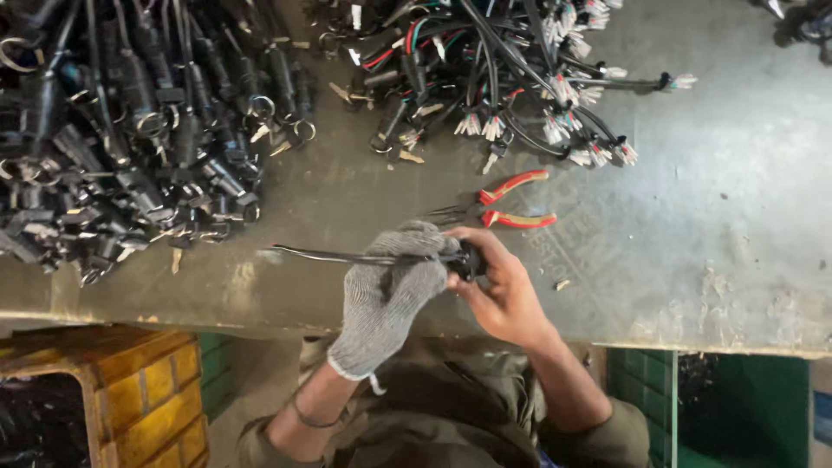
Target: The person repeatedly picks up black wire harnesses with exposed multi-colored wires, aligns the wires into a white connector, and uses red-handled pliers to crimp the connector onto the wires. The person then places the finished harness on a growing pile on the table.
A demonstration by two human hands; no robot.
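Your grey knitted glove (387, 295) covers the middle of the thin black cable (338, 256) and hides your left fingers, your bare right hand (503, 290) masks most of the small black connector (471, 260), and the heap of black cable assemblies (130, 121) runs off the left edge.

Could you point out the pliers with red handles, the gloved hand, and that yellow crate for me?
Red-handled pliers (498, 208): head view, at the pivot where the handles meet.
Gloved left hand (390, 286): head view, back of the glove.
Yellow crate (139, 381): head view, its side wall.
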